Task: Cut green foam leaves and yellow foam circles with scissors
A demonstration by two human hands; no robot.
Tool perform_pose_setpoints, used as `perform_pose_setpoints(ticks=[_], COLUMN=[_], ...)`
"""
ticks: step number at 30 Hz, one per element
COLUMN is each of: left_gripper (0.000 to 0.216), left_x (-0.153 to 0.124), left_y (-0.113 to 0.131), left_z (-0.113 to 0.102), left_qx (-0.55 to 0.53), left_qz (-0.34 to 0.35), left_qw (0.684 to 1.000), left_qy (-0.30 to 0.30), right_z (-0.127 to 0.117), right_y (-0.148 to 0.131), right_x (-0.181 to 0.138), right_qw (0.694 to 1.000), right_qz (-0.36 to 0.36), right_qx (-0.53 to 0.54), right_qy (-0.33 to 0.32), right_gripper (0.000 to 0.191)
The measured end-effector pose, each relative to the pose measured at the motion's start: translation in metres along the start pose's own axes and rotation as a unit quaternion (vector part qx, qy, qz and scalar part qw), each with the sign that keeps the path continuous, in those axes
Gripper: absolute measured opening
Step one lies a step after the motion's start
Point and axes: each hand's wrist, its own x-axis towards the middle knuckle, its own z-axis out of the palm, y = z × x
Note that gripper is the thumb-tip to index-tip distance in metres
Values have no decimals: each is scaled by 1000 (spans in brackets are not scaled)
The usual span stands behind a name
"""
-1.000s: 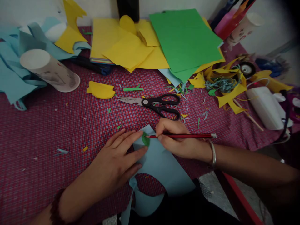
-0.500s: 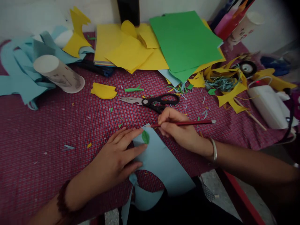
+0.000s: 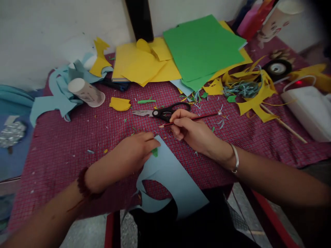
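My right hand [image 3: 191,129] grips a dark red pencil [image 3: 204,117], its sharpened tip pointing left just above the blue paper's top corner. A cut sheet of light blue paper [image 3: 176,172] lies at the table's front edge, with a large curved opening and loose strips at its lower left. My left hand [image 3: 134,148] has its fingers drawn together at the sheet's upper corner, closed on a small green paper leaf [image 3: 154,152]. Those fingers partly cover the leaf. Black-handled scissors [image 3: 165,112] lie beyond my right hand, blades to the left.
Behind are yellow sheets [image 3: 144,69] and green sheets [image 3: 204,48]. A paper cup [image 3: 86,92] stands left, near blue offcuts [image 3: 54,106]. Yellow scraps [image 3: 256,103], a wooden stick [image 3: 287,127] and a white box-like object [image 3: 310,106] lie right. Small clippings dot the checked cloth [image 3: 77,137].
My left hand's spread fingers have drawn together over the leaf. The pencil tip has lifted off the blue paper's corner and moved away from it. The view has shifted, showing more on the left.
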Motion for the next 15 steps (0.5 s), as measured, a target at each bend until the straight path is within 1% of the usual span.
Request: perform_pose_setpoints(ticks=[1, 3, 5, 7, 11, 13, 15], left_gripper=[14, 13, 14, 15, 17, 19, 21], left_x=[1, 2, 1, -3, -14, -19, -21], left_y=[2, 4, 4, 5, 4, 1, -4], left_z=[1, 2, 3, 5, 15, 22, 27], left_qx=[9, 6, -13, -39, -72, -60, -29], left_qz=[-11, -27, -34, -30, 20, 49, 74], left_qw=[1000, 999, 999, 998, 991, 985, 982], left_qy=[-14, -19, -2, 26, 110, 152, 172], right_z=[-1, -1, -2, -1, 2, 4, 7], right_y=[-1, -3, -5, -5, -4, -4, -5], right_x=[-1, -2, -3, -4, -5, -6, -8], right_qw=[1000, 997, 994, 992, 994, 996, 995], right_qz=[13, 48, 80, 96, 76, 59, 44], right_qx=[10, 36, 49, 45, 15, -13, -60], right_qy=[-13, -40, -62, -75, -74, -70, -71], right_gripper=[5, 5, 5, 5, 5, 5, 5])
